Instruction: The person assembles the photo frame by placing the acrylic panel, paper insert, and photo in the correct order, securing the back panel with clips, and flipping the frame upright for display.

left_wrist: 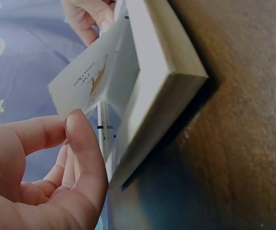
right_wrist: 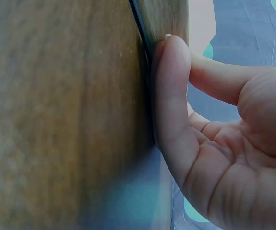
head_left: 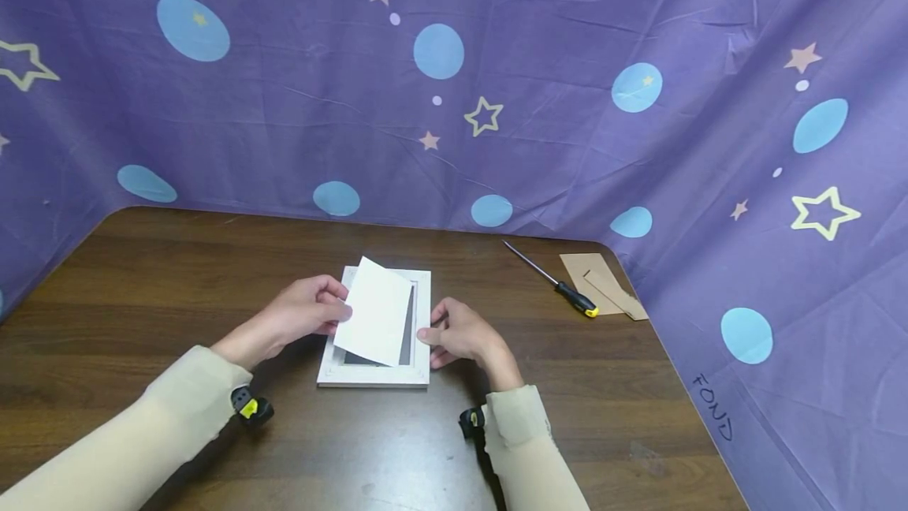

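Observation:
A white picture frame (head_left: 421,294) lies on the brown table, its dark grey middle partly showing. Over its opening a white paper insert (head_left: 374,310) is tilted and raised, its left edge pinched between the thumb and fingers of my left hand (head_left: 308,307). The left wrist view shows small print and a brown figure on the insert's underside (left_wrist: 82,79). My right hand (head_left: 464,331) grips the frame's right side, thumb on the top face and a finger (right_wrist: 172,86) along the outer edge.
Toward the back right lies a screwdriver (head_left: 576,298) with a black and yellow handle. Beside it are brown cardboard pieces (head_left: 592,266), near the table's right edge. A purple curtain (head_left: 539,38) with stars and blue spots hangs behind the table (head_left: 213,259) and along its sides.

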A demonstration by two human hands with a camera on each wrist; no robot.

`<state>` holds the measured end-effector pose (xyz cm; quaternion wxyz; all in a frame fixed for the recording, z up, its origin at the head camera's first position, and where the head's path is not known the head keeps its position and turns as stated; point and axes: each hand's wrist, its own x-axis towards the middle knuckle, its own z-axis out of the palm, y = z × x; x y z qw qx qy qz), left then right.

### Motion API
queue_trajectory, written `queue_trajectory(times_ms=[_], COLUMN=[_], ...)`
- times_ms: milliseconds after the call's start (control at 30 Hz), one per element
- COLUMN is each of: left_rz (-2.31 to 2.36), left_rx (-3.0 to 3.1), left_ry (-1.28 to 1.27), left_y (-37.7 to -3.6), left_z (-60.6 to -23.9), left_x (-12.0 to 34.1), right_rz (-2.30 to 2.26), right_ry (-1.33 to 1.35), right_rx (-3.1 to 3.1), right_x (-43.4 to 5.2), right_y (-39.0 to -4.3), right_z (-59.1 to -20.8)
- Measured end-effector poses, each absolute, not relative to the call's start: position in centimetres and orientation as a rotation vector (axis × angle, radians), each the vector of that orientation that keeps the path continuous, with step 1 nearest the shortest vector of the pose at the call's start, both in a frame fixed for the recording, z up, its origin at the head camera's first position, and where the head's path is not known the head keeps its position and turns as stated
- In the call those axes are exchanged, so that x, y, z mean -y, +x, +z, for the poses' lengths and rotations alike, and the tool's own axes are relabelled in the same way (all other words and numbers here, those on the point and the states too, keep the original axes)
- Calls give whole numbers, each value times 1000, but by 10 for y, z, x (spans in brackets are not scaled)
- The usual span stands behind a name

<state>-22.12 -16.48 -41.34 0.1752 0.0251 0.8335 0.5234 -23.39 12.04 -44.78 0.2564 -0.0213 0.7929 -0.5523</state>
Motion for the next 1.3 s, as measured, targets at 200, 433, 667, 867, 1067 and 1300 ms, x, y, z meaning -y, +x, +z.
queue_trajectory(times_ms=[200, 433, 667, 867, 1067, 1300], left_rz=[1361, 1217, 1102, 1018, 999, 966], left_rx=[-2503, -2675, -2742, -2773, -2765, -2813], left_ry=[95, 171, 271, 292, 299, 341], left_y=[-220, -218, -213, -212, -212, -212], left_z=[-417, -420, -418, -417, -418, -419], left_x=[161, 156, 150, 146, 144, 141], right_rz=[-1486, -1468, -1465, -1468, -1471, -1477], right_ry=[-53, -58, -51, -52, -54, -57], right_rx=[-2158, -2174, -2172, -2169, -2170, -2164], right_x=[-120, -120, -120, -120, -120, -120], right_y=[-234, -233, -232, -232, -232, -232], right_z=[-448, -446, -445, -445, -445, -445])
